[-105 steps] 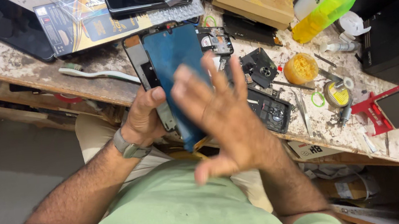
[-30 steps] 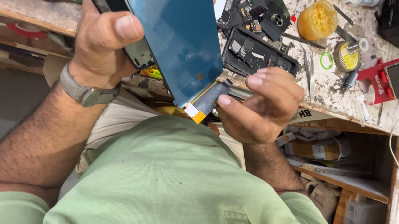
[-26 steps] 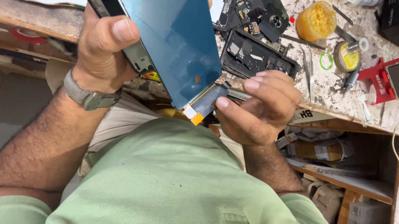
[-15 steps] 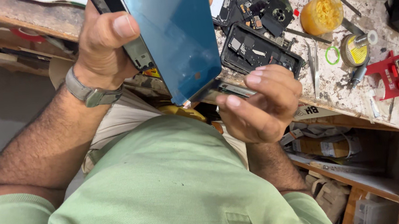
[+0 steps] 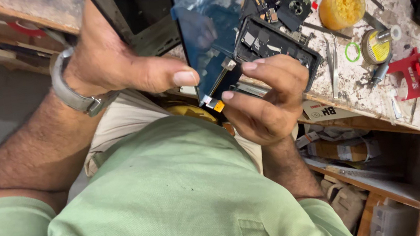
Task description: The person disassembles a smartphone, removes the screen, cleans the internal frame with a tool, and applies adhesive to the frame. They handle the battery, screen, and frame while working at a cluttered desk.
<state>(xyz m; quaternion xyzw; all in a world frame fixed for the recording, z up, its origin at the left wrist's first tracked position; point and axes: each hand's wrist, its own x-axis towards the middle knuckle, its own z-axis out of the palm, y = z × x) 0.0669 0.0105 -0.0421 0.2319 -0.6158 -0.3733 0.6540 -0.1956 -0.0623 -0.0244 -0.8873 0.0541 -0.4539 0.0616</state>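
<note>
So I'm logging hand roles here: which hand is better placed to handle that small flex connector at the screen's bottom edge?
Probably the right hand: its fingertips already pinch beside the flex connector, while the left hand is busy gripping the phone screen.

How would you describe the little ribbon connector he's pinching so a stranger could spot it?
Start at the dark glossy phone screen held up in the left hand. Follow its lower corner to the right hand. The flex connector hangs there: a thin dark strip, alone in ending in an orange tip.
</note>
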